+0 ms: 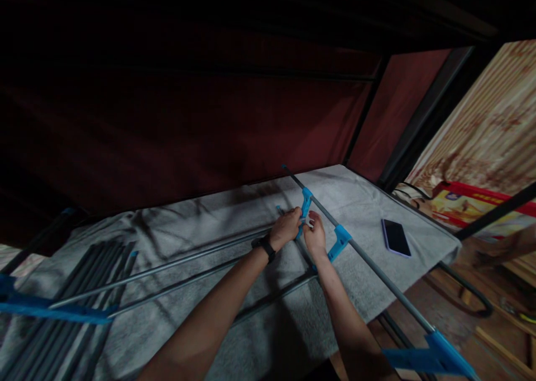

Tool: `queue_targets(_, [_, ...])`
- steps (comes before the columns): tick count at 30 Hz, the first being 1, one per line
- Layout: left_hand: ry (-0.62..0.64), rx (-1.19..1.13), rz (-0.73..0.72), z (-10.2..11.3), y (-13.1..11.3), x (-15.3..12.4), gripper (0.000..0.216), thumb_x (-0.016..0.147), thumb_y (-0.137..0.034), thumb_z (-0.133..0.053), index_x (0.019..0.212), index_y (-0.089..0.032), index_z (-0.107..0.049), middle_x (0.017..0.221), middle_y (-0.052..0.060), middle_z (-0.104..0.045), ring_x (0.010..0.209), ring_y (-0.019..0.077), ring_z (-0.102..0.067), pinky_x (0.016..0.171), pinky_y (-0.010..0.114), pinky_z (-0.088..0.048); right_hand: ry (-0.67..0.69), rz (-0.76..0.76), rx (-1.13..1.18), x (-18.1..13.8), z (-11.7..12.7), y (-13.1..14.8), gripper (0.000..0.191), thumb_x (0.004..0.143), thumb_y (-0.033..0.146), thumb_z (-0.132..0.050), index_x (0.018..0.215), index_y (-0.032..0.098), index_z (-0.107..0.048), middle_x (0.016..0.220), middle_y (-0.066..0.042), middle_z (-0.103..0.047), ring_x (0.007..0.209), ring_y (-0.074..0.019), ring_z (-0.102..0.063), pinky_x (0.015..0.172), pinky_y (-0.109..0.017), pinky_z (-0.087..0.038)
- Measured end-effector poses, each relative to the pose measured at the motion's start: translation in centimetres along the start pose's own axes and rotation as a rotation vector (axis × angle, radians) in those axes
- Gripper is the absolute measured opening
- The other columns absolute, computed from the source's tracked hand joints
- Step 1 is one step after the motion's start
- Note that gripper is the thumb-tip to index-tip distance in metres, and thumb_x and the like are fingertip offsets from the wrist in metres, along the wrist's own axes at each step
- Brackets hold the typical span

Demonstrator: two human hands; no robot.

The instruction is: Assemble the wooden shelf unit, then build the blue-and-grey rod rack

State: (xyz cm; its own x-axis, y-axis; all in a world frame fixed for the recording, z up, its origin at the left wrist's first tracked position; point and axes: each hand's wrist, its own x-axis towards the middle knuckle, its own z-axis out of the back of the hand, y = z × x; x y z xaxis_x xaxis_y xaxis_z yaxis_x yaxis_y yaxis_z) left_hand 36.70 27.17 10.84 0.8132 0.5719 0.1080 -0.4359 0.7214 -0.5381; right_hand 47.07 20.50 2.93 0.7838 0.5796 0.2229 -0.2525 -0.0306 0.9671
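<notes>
My left hand, with a dark wristband, is closed at a blue plastic connector on a long grey tube. Close beside it, my right hand has its fingers curled in toward the same connector. The fingertips and what lies between them are partly hidden. A second blue connector sits lower on that tube, just right of my right hand. Two thin metal tubes run from a blue crosspiece at the left toward my hands.
Several loose grey tubes lie together at the left on the grey cloth. A phone rests at the right. A blue end piece juts past the front edge. Dark frame posts and a red-yellow box stand beyond.
</notes>
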Motion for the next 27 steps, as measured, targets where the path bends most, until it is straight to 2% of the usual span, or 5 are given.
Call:
queue_targets(2, [0.004, 0.031, -0.021, -0.1, 0.0, -0.1, 0.021, 0.091, -0.008, -0.044, 0.108, -0.018, -0.053, 0.115, 0.009, -0.066, 0.11, 0.0194, -0.062, 0.098, 0.032, -0.046, 0.067, 0.038, 0.033, 0.2, -0.4, 0.0, 0.045, 0.071, 0.023, -0.057, 0.116, 0.023, -0.059, 0.125, -0.007, -0.064, 0.11, -0.021, -0.059, 0.096, -0.035, -0.047])
queue_targets(5, [0.012, 0.052, -0.031, 0.0, 0.0, -0.2, 0.022, 0.092, -0.008, -0.043, 0.109, -0.017, -0.053, 0.114, 0.009, -0.066, 0.11, 0.0195, -0.062, 0.097, 0.032, -0.046, 0.133, 0.056, 0.01, 0.2, -0.9, 0.1, 0.046, 0.073, 0.024, -0.058, 0.119, 0.024, -0.06, 0.117, -0.005, -0.067, 0.104, -0.0215, -0.062, 0.096, -0.035, -0.046])
queue_targets(10, [0.001, 0.075, -0.073, 0.3, 0.2, -0.2, 0.023, 0.093, -0.01, -0.043, 0.112, -0.018, -0.055, 0.116, 0.008, -0.064, 0.112, 0.0182, -0.06, 0.1, 0.031, -0.045, 0.136, 0.06, -0.227, 0.7, -0.8, 0.6, 0.036, 0.081, 0.021, -0.049, 0.114, 0.023, -0.062, 0.102, -0.006, -0.07, 0.093, -0.0218, -0.064, 0.089, -0.034, -0.046])
queue_targets(15, [-0.021, 0.045, -0.087, 0.7, 0.3, 0.2, 0.024, 0.093, -0.01, -0.043, 0.111, -0.017, -0.058, 0.117, 0.008, -0.064, 0.113, 0.0182, -0.06, 0.102, 0.031, -0.044, 0.138, 0.079, -0.384, 0.9, -0.8, 0.9, 0.032, 0.085, 0.021, -0.045, 0.112, 0.021, -0.061, 0.097, -0.008, -0.07, 0.088, -0.0228, -0.064, 0.082, -0.032, -0.046])
queue_targets(27, [-0.039, 0.123, 0.014, 0.3, 0.2, 0.1, 0.025, 0.095, -0.015, -0.043, 0.117, -0.019, -0.055, 0.115, 0.009, -0.069, 0.11, 0.02, -0.064, 0.097, 0.03, -0.047, 0.178, 0.105, -0.553, 0.9, -0.8, 1.0, 0.032, 0.088, 0.019, -0.042, 0.116, 0.019, -0.057, 0.1, -0.01, -0.07, 0.09, -0.0221, -0.064, 0.079, -0.03, -0.046])
